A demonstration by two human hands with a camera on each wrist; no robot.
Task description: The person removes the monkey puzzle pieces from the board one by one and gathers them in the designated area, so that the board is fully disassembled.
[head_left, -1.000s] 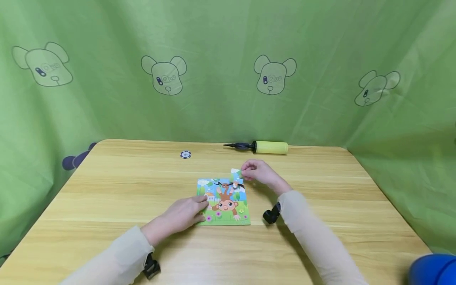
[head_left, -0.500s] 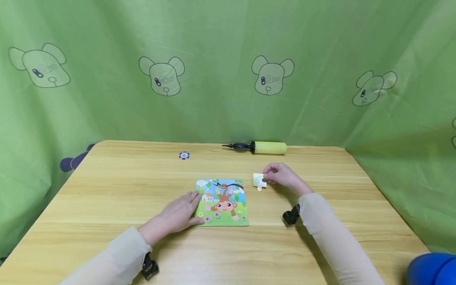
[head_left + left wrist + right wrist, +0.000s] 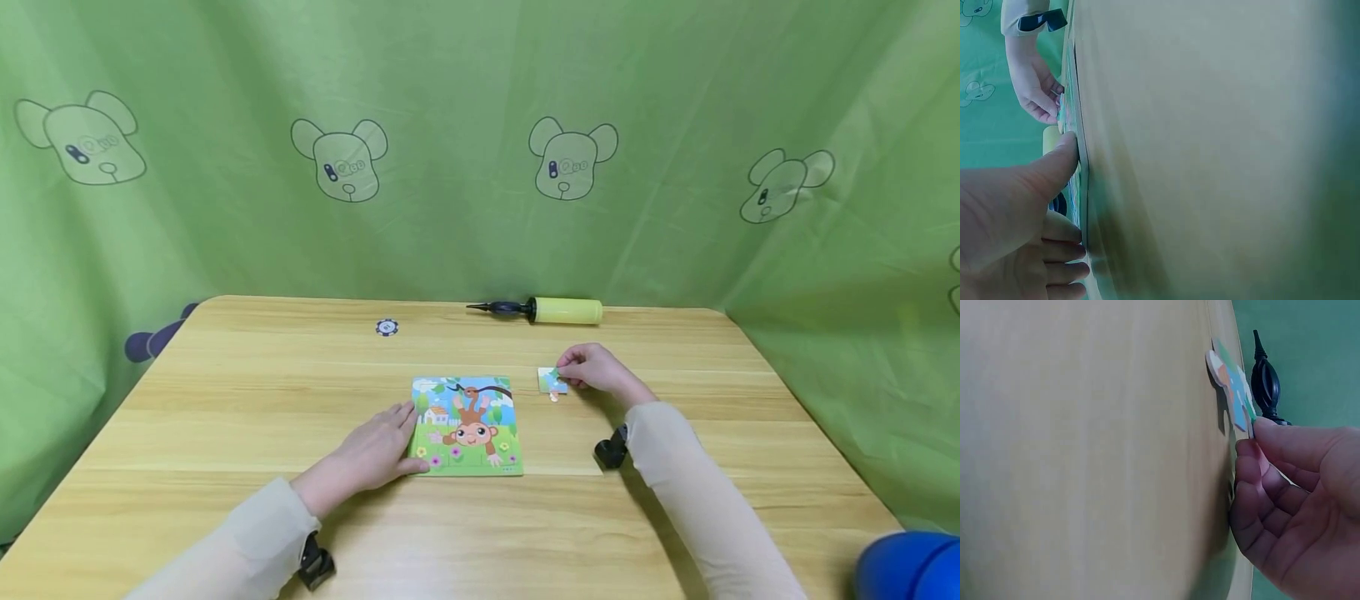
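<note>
A square jigsaw puzzle (image 3: 468, 429) with a picture of a monkey hanging from a branch lies flat on the table. My left hand (image 3: 375, 446) rests against its left side, the thumb at the near left corner and the straight fingers along the edge. To the right of the puzzle, my right hand (image 3: 598, 371) pinches a puzzle piece (image 3: 552, 381) by its right side, between thumb and fingertips. In the right wrist view the puzzle piece (image 3: 1235, 394) is tilted just above the wood, its shadow beside it, with blue, white and orange showing.
A hand pump (image 3: 566, 311) with a yellow barrel and black nozzle lies along the table's far edge. Left of it sits a poker chip (image 3: 387, 327). Part of a blue rounded object (image 3: 907, 567) shows at the lower right. A green curtain (image 3: 465, 208) hangs behind the table.
My right hand has carried the puzzle piece from the puzzle's upper right corner out to the right, then turned it slightly. My left hand has slid a little outward along the puzzle's edge.
</note>
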